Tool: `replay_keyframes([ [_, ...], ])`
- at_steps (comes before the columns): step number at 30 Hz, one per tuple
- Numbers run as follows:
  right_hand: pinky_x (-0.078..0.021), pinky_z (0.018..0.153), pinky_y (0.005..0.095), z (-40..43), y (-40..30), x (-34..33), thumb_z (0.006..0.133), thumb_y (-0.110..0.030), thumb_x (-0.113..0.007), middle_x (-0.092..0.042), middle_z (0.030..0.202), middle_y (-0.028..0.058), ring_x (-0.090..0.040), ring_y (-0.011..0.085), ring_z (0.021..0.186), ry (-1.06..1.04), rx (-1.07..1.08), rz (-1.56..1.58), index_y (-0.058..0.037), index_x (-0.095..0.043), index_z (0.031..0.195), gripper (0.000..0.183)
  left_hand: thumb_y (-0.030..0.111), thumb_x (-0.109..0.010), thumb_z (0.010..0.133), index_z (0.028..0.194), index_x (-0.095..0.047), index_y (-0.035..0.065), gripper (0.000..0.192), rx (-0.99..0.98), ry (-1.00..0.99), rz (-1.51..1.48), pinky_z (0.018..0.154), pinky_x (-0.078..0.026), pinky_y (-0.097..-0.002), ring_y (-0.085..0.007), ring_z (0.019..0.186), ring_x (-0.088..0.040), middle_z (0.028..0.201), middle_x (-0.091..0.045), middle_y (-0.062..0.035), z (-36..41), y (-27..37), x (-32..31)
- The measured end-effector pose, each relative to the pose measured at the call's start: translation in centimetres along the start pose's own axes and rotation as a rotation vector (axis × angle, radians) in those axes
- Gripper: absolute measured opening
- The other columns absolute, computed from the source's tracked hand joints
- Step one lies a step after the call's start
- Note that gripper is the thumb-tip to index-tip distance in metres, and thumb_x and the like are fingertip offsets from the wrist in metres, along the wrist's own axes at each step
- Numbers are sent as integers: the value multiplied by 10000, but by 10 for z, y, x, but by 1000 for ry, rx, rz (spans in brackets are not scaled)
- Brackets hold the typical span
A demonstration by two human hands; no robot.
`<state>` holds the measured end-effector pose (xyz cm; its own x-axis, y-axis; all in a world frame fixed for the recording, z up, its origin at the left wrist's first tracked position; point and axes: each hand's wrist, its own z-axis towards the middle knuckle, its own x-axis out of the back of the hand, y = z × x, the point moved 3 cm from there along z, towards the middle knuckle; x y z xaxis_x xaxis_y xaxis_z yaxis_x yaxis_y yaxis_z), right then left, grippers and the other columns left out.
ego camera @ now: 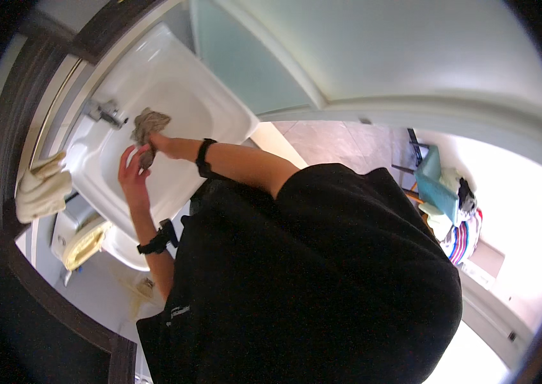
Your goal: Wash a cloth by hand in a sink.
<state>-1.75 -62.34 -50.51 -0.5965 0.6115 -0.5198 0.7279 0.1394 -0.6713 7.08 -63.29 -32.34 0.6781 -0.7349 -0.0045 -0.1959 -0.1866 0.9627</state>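
Note:
A grey-brown wet-looking cloth is bunched up over the white washbasin. My right hand grips it around the middle, and its crumpled upper part spreads out beyond my fingers. At the lower end of the cloth, my left hand has its fingers and thumb curled around the bundle. Close by the cloth is the chrome faucet, on the basin's back ledge. Whether water runs from it cannot be made out. Both wrists wear black bands.
A cream towel hangs left of the basin. Below it stands a toilet with a yellow seat cover. A frosted glass panel borders the basin's far side. At the right, a teal chair stands beside piled clothes and a striped fabric.

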Motion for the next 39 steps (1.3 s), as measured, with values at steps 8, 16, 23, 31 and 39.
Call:
replay_keyframes([
  [8,-363,917,360,-82,-110,-36,858,-320,-385,-538,1120,65,-475,181,1042,-154,-141,-140,-86,-523,1113,373,269,-445,896,1335,-303,90,495,158,-60,-799,835,-437,-307,-232,1059,-491,1294,-392,-156,34,-110,66],
  [16,-479,759,390,-140,-150,-63,876,-339,-397,-629,901,85,-592,212,818,-48,453,670,-40,-553,1025,369,241,-469,906,1236,-436,90,365,458,117,-852,879,-420,-310,-216,1073,-493,1133,-505,-110,55,-120,16],
  [23,-303,1028,387,-74,-130,-28,931,-447,-232,-475,1250,80,-417,233,1184,-367,-61,223,-90,-396,1266,517,247,-506,892,1198,-494,127,329,115,10,-784,837,-411,-272,-126,983,-519,1075,-565,-44,75,-184,135],
  [31,-344,997,445,-8,-137,18,915,-517,-229,-475,1242,116,-453,277,1142,-341,-144,373,-60,-431,1236,594,285,-468,883,1239,-391,147,390,-66,461,-328,980,-301,-376,-152,1140,-452,1214,-524,-38,34,-84,77],
  [39,-427,894,438,31,-92,9,900,-536,-287,-579,1042,92,-542,269,976,-413,-329,464,-65,-529,1054,552,182,-540,871,1210,-396,84,382,99,353,-325,894,-436,-329,-182,987,-563,1118,-566,-83,32,-47,59],
])
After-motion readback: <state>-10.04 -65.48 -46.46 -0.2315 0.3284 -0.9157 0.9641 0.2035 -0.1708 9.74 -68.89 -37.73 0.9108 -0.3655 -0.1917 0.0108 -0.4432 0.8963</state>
